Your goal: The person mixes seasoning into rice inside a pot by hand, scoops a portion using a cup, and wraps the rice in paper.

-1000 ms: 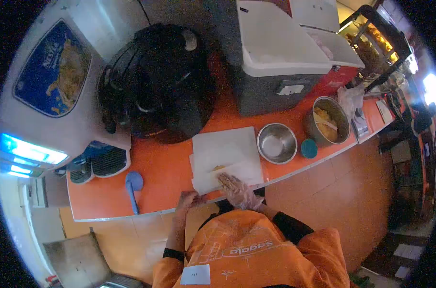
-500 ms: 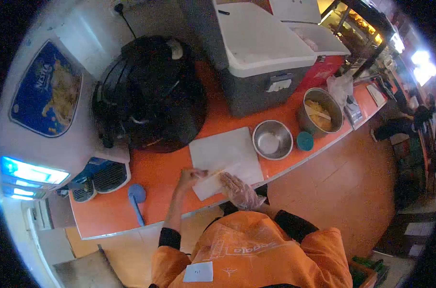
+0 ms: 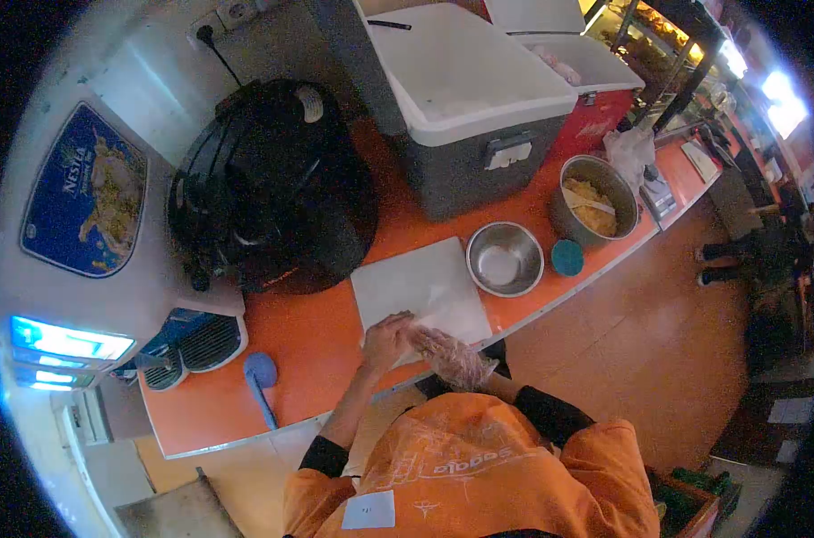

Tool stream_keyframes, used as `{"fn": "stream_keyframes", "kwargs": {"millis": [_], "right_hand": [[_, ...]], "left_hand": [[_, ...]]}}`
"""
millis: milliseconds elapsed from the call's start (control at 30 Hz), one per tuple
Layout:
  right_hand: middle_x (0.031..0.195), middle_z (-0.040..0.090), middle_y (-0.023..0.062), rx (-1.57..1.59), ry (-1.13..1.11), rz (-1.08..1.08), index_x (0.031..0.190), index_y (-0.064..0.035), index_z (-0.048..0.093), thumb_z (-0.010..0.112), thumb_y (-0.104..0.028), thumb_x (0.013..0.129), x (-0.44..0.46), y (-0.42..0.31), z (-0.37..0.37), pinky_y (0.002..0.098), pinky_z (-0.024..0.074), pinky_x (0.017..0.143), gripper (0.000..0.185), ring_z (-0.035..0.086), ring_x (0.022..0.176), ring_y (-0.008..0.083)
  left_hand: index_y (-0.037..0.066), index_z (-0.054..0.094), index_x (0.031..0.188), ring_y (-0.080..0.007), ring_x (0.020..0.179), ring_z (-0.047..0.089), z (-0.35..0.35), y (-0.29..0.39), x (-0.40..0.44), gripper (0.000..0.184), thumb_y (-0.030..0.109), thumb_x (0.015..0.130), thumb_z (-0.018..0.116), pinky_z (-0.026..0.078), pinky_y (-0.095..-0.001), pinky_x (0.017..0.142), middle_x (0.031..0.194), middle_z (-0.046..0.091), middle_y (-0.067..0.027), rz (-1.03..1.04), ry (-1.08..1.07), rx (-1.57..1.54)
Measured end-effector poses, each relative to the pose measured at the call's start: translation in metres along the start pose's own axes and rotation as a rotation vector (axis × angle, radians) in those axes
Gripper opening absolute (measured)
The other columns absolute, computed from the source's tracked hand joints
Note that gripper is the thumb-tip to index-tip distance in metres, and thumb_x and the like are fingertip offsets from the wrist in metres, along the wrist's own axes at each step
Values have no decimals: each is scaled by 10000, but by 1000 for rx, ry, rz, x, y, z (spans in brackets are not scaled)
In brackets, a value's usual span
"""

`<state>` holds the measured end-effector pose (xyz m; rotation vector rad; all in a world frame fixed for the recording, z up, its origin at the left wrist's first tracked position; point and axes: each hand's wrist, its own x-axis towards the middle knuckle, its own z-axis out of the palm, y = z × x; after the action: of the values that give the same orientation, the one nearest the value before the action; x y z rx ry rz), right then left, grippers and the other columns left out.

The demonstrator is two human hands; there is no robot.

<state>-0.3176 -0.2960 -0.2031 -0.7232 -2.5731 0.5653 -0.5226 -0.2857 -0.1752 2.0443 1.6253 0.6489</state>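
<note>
My bare left hand (image 3: 388, 339) is over the near edge of a white board (image 3: 416, 285), its fingers closed and meeting my right hand. My right hand (image 3: 450, 355), in a clear plastic glove, lies at the board's near right part, fingers pointing left. Whatever is between or under the hands is hidden. Just right of the board stands an empty steel bowl (image 3: 505, 260), with a teal round container (image 3: 567, 257) beside it. A steel pot (image 3: 594, 199) with yellowish food and a light utensil in it is further right.
A large black appliance (image 3: 272, 188) and a drinks dispenser (image 3: 84, 197) are at the left. A blue scoop (image 3: 261, 381) lies on the orange counter (image 3: 308, 336). Behind stand a grey cooler (image 3: 479, 170) and a red one (image 3: 591, 121). A person (image 3: 739, 255) is at the far right.
My left hand has moved right, up against my gloved right hand. The yellowish strip seen on the board between the hands is now covered. The camera view has shifted.
</note>
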Motion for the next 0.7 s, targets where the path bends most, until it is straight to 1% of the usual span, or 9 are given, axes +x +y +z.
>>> {"fn": "stream_keyframes", "kwargs": {"millis": [167, 233, 333, 433, 500, 533, 567, 633, 700], "right_hand": [[1381, 437, 150, -17, 109, -107, 1305, -18, 472, 493, -137, 854, -1, -1, -13, 408, 308, 1102, 467, 400, 1296, 303], [1317, 504, 146, -66, 205, -177, 1250, -6, 521, 512, -120, 877, -13, 9, 3, 400, 362, 1069, 390, 469, 1238, 303], [1436, 380, 144, 8, 81, -125, 1276, -65, 501, 503, -213, 833, -18, 22, 17, 432, 260, 1131, 467, 328, 1355, 306], [1342, 474, 137, 303, -525, 331, 1219, -95, 524, 512, -229, 841, 29, 3, -54, 442, 306, 1098, 401, 392, 1300, 316], [1195, 561, 114, -327, 156, -163, 1119, -112, 562, 514, -224, 853, 45, -2, -71, 436, 370, 1034, 292, 469, 1200, 302], [1195, 561, 114, -326, 156, -163, 1119, -112, 562, 514, -224, 853, 42, 18, -50, 436, 370, 1034, 292, 469, 1200, 302], [1280, 469, 86, 607, 197, -133, 1213, -107, 487, 537, -287, 870, 37, 54, -11, 464, 342, 1043, 390, 438, 1214, 272], [1364, 377, 58, 1539, 207, -86, 1306, -103, 412, 560, -351, 887, 29, 82, -3, 492, 314, 1052, 508, 408, 1229, 243], [1302, 458, 67, 761, 174, 76, 1233, -103, 479, 531, -311, 886, 19, 84, -50, 470, 360, 1009, 408, 463, 1161, 263]], "left_hand": [[52, 652, 1096, -295, 972, 650, 39, 3, -35, 251, 140, 905, 515, 531, -390, 831, 1112, 649, -137, 230, 266, 90], [50, 579, 1214, -322, 1125, 573, 38, 26, -46, 330, 179, 921, 500, 475, -401, 948, 1247, 575, -143, -132, 173, -225], [12, 474, 1307, -335, 1238, 472, 42, 21, -56, 443, 227, 922, 520, 395, -424, 1030, 1357, 469, -172, 104, 183, 111], [-25, 383, 1365, -340, 1320, 370, 51, 18, -68, 536, 240, 921, 527, 327, -433, 1081, 1419, 379, -199, 111, 55, 214], [-22, 368, 1376, -334, 1323, 371, 52, 21, -71, 550, 240, 920, 528, 323, -436, 1084, 1417, 382, -199, 129, 79, 276], [-19, 353, 1388, -328, 1326, 371, 51, 23, -71, 564, 239, 919, 528, 318, -438, 1087, 1416, 385, -200, 149, 106, 340], [-19, 353, 1388, -328, 1326, 371, 50, 25, -71, 564, 239, 919, 528, 318, -438, 1087, 1416, 385, -200, 148, 106, 341], [0, 353, 1398, -313, 1345, 351, 48, 27, -68, 575, 235, 907, 539, 313, -445, 1089, 1441, 364, -174, 128, 117, 389], [11, 360, 1398, -305, 1350, 345, 51, 23, -69, 577, 225, 896, 547, 314, -441, 1090, 1448, 358, -162, 114, 119, 391]]}}
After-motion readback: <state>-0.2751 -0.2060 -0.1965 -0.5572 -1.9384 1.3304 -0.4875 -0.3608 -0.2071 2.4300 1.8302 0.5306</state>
